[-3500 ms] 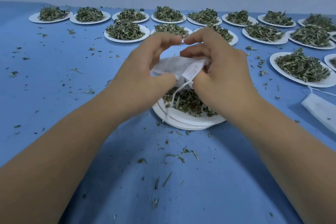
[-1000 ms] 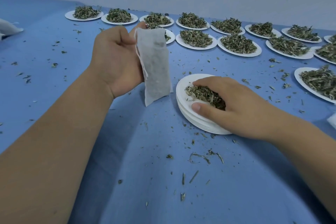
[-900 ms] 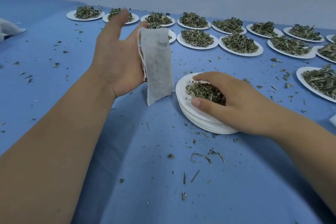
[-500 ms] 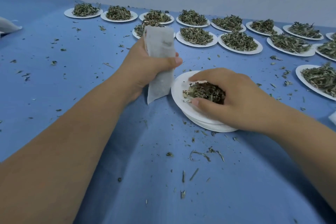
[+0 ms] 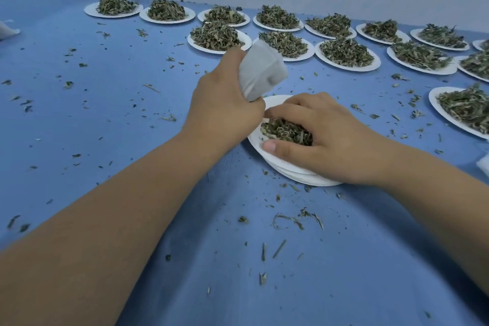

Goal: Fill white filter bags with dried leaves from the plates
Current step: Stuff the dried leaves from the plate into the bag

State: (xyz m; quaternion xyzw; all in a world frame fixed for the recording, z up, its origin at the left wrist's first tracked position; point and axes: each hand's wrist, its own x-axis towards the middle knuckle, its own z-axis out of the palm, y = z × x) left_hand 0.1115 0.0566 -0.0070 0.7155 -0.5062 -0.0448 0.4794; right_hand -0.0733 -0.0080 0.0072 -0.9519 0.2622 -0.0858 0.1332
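**Soft bag, loose leaves: a job for a gentle grip**

The left hand (image 5: 225, 111) has its fingers wrapped round the lower part of the bag (image 5: 260, 71). The bag sticks up out of the fist and leans to the right, just above the near plate (image 5: 254, 137). Its cloth is bunched and creased where the fist closes on it. From that it looks thin, limp and very light, with no stiffness to hold a mouth open unaided. Whether the upper end is the open one I cannot tell.

The right hand (image 5: 330, 137) lies over the plate with its fingers curled round a clump of leaves (image 5: 287, 131) and its thumb along the rim. The leaves are dry, stringy and tangled. They should weigh almost nothing, crumble if squeezed hard, and slip out between the fingers easily. The scraps (image 5: 296, 219) strewn across the blue desk (image 5: 119, 103) show how readily they spill.

The bag is likely best held near its mouth, pinched at the hem so the opening gapes, not crushed at mid-length. The leaves want a loose cupped pinch, carried the short way over the plate so that strays fall back onto it. Many more heaped plates (image 5: 217, 37) wait along the far side of the desk.
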